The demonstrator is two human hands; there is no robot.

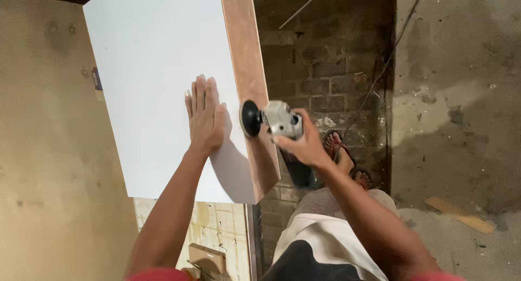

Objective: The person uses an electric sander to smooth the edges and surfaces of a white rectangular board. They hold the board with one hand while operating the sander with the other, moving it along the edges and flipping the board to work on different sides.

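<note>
A large white board (152, 69) with a brown wooden edge (247, 58) stands in front of me. My left hand (205, 115) lies flat on the white face, fingers together, close to the brown edge. My right hand (304, 142) grips a grey and black angle grinder (279, 121). The grinder's black round pad (250, 118) presses against the brown edge just right of my left hand.
Right of the board is a brick floor (325, 58), then rough concrete (461, 96). My feet in sandals (344, 156) stand on the bricks. A wooden offcut (460, 215) lies on the concrete. A tan surface (49, 151) spreads at left, small wood pieces (207, 257) below.
</note>
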